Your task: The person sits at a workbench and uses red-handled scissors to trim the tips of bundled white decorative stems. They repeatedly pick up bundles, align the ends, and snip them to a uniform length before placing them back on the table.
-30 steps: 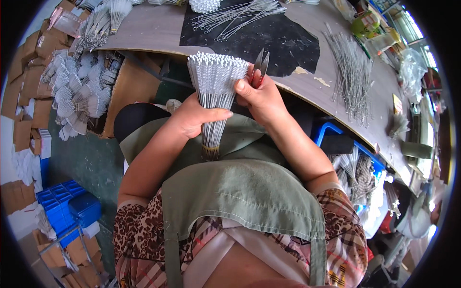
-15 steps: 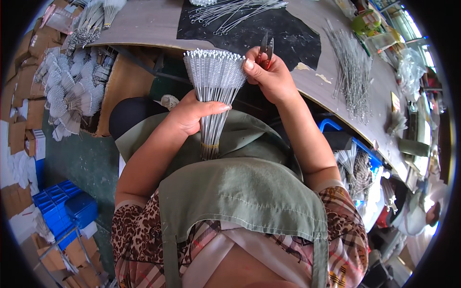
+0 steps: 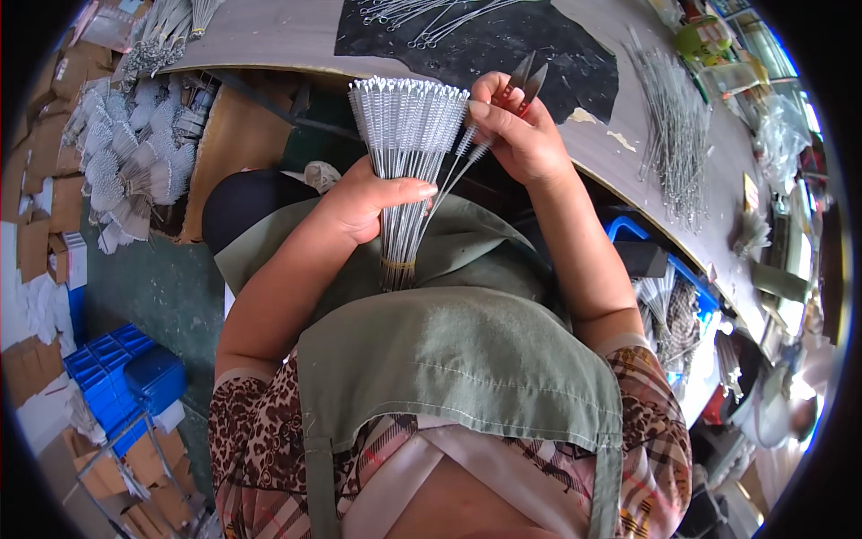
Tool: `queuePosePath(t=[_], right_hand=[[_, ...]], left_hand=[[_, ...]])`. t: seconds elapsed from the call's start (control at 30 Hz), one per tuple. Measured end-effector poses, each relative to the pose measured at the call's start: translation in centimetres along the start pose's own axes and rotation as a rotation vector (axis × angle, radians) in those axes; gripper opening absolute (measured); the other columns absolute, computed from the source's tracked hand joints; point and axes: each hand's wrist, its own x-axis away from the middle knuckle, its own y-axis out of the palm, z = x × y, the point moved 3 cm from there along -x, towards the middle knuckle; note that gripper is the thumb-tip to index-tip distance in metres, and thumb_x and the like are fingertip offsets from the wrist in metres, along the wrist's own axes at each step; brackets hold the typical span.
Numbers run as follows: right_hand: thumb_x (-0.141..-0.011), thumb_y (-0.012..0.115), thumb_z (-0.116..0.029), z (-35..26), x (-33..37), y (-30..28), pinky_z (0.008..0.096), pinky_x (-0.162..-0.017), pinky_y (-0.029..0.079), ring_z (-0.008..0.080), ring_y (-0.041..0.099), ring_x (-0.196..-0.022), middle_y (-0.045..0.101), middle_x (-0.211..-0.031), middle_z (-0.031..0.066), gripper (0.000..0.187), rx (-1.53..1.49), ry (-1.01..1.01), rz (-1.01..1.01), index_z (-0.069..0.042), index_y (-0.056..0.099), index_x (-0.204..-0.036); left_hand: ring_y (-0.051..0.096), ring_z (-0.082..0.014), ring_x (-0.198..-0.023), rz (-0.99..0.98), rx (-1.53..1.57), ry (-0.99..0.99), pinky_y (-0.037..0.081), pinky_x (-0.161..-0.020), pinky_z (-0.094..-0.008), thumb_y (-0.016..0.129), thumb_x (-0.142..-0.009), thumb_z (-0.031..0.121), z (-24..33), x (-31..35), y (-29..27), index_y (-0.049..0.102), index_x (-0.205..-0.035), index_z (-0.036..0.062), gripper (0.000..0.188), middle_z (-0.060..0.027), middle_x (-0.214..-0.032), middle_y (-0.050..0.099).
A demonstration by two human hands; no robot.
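brush bndl [image 3: 409, 135] | L hand [image 3: 370, 205] arnd stems, bristles abv thumb

A grey table [image 3: 260, 40] stands over dark green floor [image 3: 135, 287], with bright light [image 3: 813, 117] rightward.

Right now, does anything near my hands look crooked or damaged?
Yes: a couple of brushes splay out of the bundle in your left hand toward your right hand, breaking the tidy fan. The black mat also has a ragged edge.
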Motion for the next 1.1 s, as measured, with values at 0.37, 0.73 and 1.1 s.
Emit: queuePosePath(t=[0.37, 0.73, 1.1], right_hand=[[-0.083, 0.063, -0.021, -0.3, -0.2, -0.1, 0.018, -0.054, 0.034, 0.006, 0.048, -0.062, 0.051, -0.068, -0.0035, 0.017, -0.003, -0.102, -0.024, -0.01, 0.051, -0.079], [-0.082, 0.064, -0.018, -0.4, -0.3, 0.2, 0.022, -0.055, 0.037, 0.0086, 0.044, -0.058, 0.05, -0.067, -0.002, 0.015, -0.123, 0.096, 0.021, -0.008, 0.053, -0.079], [-0.079, 0.067, -0.029, -2.9, -2.7, -0.7, 0.0224, -0.061, 0.038, 0.0091, 0.046, -0.063, 0.044, -0.066, -0.0023, 0.027, -0.07, 0.168, -0.008, -0.01, 0.048, -0.073]], left_hand=[[0.06, -0.0153, -0.069, 0.085, -0.049, 0.044, 0.05, -0.065, -0.028, 0.068, -0.068, 0.005, 0.1, 0.2, 0.9, 0.059, -0.091, -0.0013, 0.026, -0.0072, -0.081, 0.061], [0.06, -0.0168, -0.069, 0.052, -0.041, 0.007, 0.05, -0.064, -0.0296, 0.066, -0.069, 0.005, -0.2, 0.1, 0.3, 0.06, -0.09, -0.002, 0.022, -0.009, -0.079, 0.061], [0.06, -0.0196, -0.068, 0.044, -0.001, -0.024, 0.051, -0.064, -0.0323, 0.061, -0.072, 0.007, 2.7, -0.6, 1.2, 0.055, -0.099, -0.0026, 0.03, -0.0105, -0.081, 0.061]])
